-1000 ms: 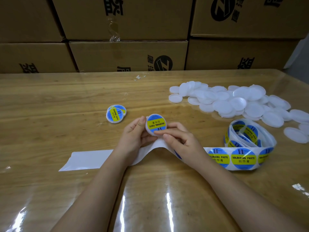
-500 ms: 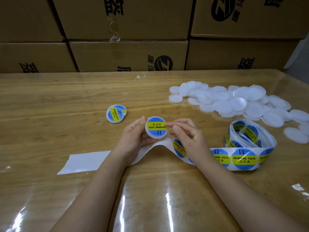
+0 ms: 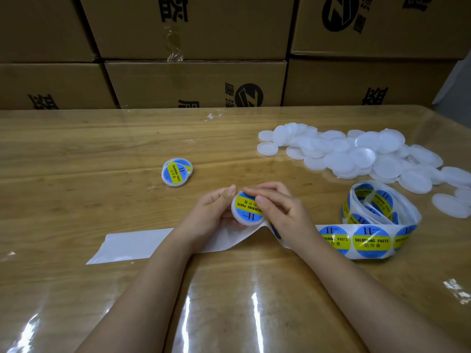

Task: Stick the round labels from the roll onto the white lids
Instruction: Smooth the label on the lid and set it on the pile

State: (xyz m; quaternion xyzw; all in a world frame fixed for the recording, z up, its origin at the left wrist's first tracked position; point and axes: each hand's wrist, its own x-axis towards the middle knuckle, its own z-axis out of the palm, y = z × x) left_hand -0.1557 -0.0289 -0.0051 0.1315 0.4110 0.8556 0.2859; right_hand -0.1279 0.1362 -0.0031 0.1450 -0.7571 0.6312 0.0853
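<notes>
left hand (image 3: 211, 212) grip curled round labelled lid (image 3: 246, 208); right hand (image 3: 283, 207) grip pinching its top edge

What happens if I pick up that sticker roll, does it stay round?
Probably not. The sticker roll sits in loose, lopsided loops, so it would likely flop and unwind. It looks like thin paper, so it is probably light.

The left hand (image 3: 211, 212) and right hand (image 3: 283, 210) hold a labelled lid (image 3: 245, 211) just above the backing strip (image 3: 132, 244).
</notes>
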